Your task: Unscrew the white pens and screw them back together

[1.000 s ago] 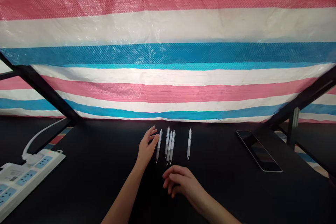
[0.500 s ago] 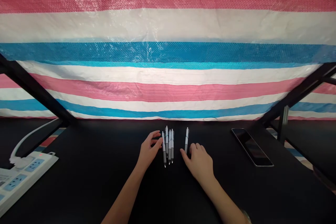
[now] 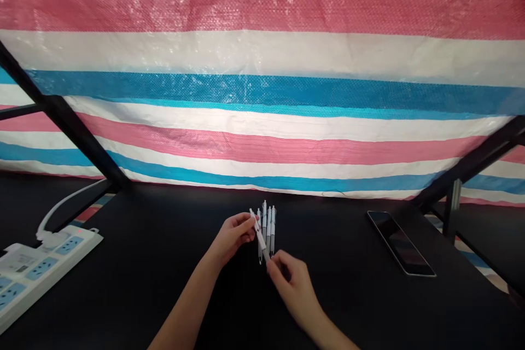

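Observation:
A white pen with a grey grip (image 3: 261, 239) is held slantwise between my two hands. My left hand (image 3: 233, 236) pinches its upper end between thumb and fingers. The lower, grey end is in the closed fingers of my right hand (image 3: 293, 278), which cover the tip. Just behind the held pen, several similar white and grey pens (image 3: 269, 228) lie side by side on the black table (image 3: 172, 224), their lengths pointing away from me. The leftmost of these is partly hidden by the held pen and my left fingers.
A dark-screened phone (image 3: 401, 243) lies on the table to the right. At the left is a white power strip (image 3: 49, 268) with a plugged-in cable (image 3: 61, 202). Behind the table hangs a striped plastic sheet (image 3: 262, 147), with dark slanted frame bars (image 3: 82, 136) on both sides.
My right hand has brought the separate pen from the right over to the group, and my left hand now also holds it. The view has tilted slightly.

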